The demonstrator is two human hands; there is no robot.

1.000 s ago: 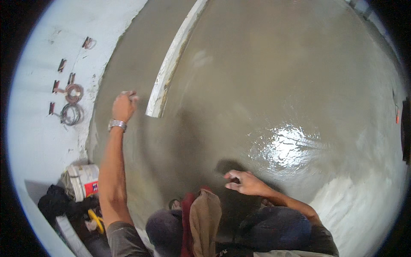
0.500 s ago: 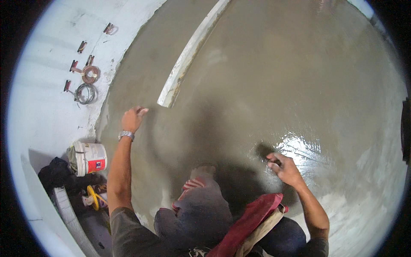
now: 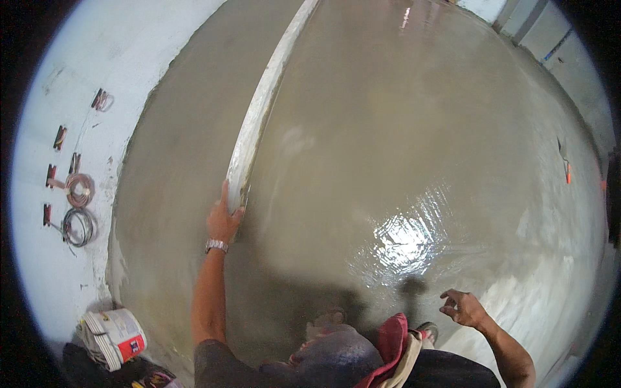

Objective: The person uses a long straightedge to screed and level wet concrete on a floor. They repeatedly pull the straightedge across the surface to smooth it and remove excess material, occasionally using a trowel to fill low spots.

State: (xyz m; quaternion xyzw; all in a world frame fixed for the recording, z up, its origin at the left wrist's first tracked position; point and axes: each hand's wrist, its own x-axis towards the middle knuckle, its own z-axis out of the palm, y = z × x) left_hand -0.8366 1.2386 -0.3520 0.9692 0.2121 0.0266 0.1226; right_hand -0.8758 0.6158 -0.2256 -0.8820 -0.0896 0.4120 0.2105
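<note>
A long, pale straightedge (image 3: 264, 107) with smears of mortar stretches across the wet grey cement floor (image 3: 349, 161), its far end running out of the top of the view. My left hand (image 3: 224, 220) grips the near end, thumb on the right side and fingers along the left; a metal watch is on that wrist. My right hand (image 3: 463, 308) hovers over the floor at the lower right, fingers loosely bent and apart, holding nothing. Below it to the left, part of a sandalled foot (image 3: 427, 333) shows.
Cable coils (image 3: 79, 226) hang from boxes in the white wall (image 3: 77, 39) at left. A white bucket (image 3: 116, 339) with a red label stands at the lower left beside dark items. Light glares off the wet surface (image 3: 404, 242). A small orange object (image 3: 568, 173) shows at far right.
My left hand has reached the straightedge's near end and closed on it. My view has shifted, so the wall and bucket sit lower and further left. My right hand stays free.
</note>
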